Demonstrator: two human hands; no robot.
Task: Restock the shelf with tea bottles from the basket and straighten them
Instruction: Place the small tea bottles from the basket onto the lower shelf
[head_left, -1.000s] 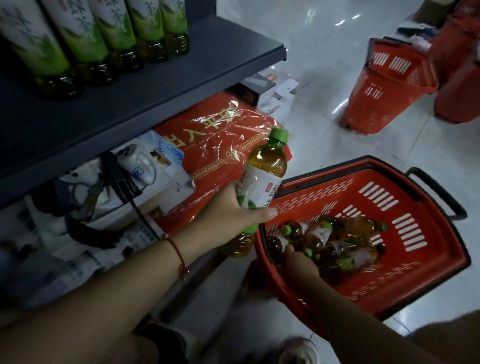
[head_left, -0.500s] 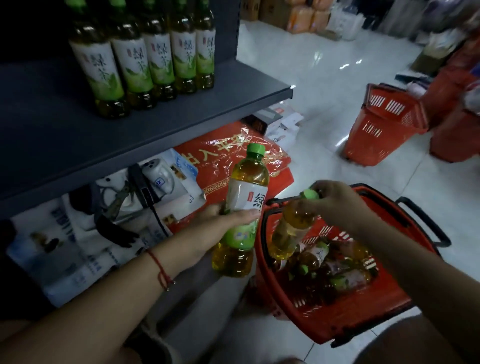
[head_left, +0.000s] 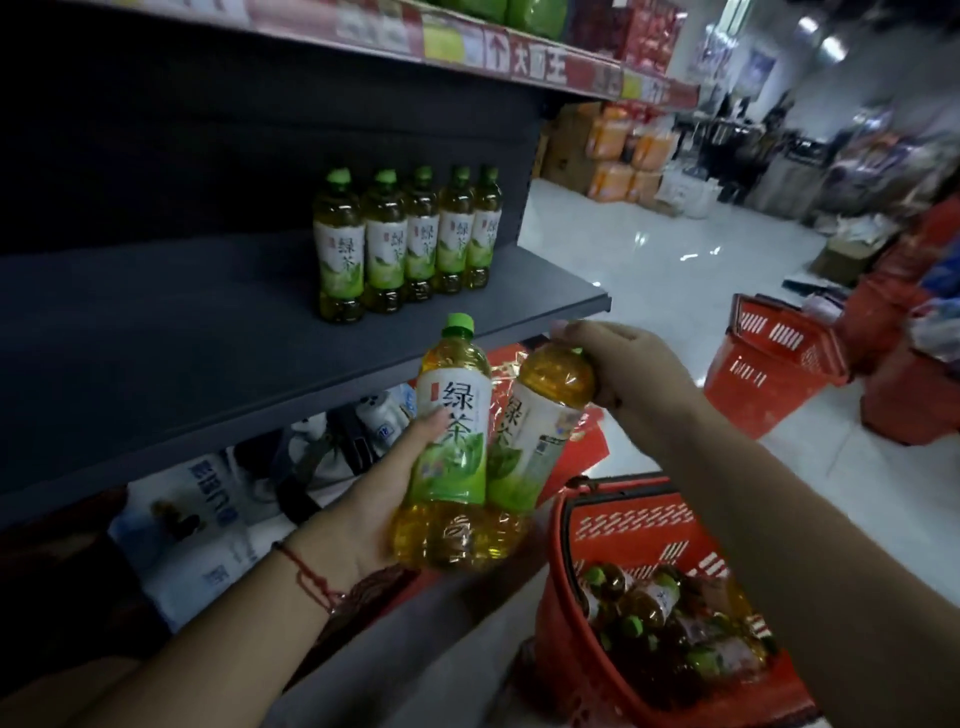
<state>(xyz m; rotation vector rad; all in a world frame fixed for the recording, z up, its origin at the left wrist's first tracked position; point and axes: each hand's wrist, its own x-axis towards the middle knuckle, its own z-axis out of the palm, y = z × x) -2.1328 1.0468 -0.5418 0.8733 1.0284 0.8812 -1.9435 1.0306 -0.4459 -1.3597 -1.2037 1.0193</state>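
Note:
My left hand (head_left: 379, 499) grips a green-capped tea bottle (head_left: 452, 441) upright around its lower body. My right hand (head_left: 628, 374) holds a second tea bottle (head_left: 540, 431) by its top, covering the cap, and this bottle leans against the first. Both bottles hang in front of the dark grey shelf (head_left: 208, 332), just below its front edge. A row of several tea bottles (head_left: 410, 244) stands upright at the shelf's right end. The red basket (head_left: 587, 525) sits on the floor at lower right, under my right forearm, with several more bottles (head_left: 670, 618) lying in it.
A second red basket (head_left: 769, 374) stands on the white floor to the right, with more red containers beyond it. Under the shelf lie boxed goods (head_left: 208, 530) and a red wrapped package (head_left: 582, 447). An upper shelf with price tags (head_left: 519, 57) runs overhead.
My right hand lifted a second bottle out of the basket and brought it up beside the bottle in my left hand. Both hands rose toward the shelf and the view tilted upward.

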